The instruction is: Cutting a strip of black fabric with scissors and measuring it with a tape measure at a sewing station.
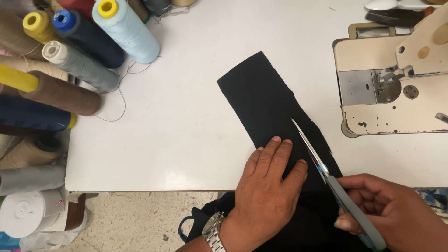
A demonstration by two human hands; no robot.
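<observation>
Right hand [396, 214] is gripping grey-handled scissors [326, 175], fingers clenched on the handles, blades lying on the black fabric strip [261, 100]. Left hand [268, 189] is pressing flat, fingers spread, pinning the strip to the white surface [186, 121] beside the sewing machine [392, 79].

A white table [186, 140] carries a strip of black cloth [261, 98] lying slantwise across its middle and hanging over the near edge. Thread cones [84, 42] in blue, grey, brown and yellow lie crowded at its left end, loose threads trailing from them. A cream sewing machine [387, 88] sits at the right.
</observation>
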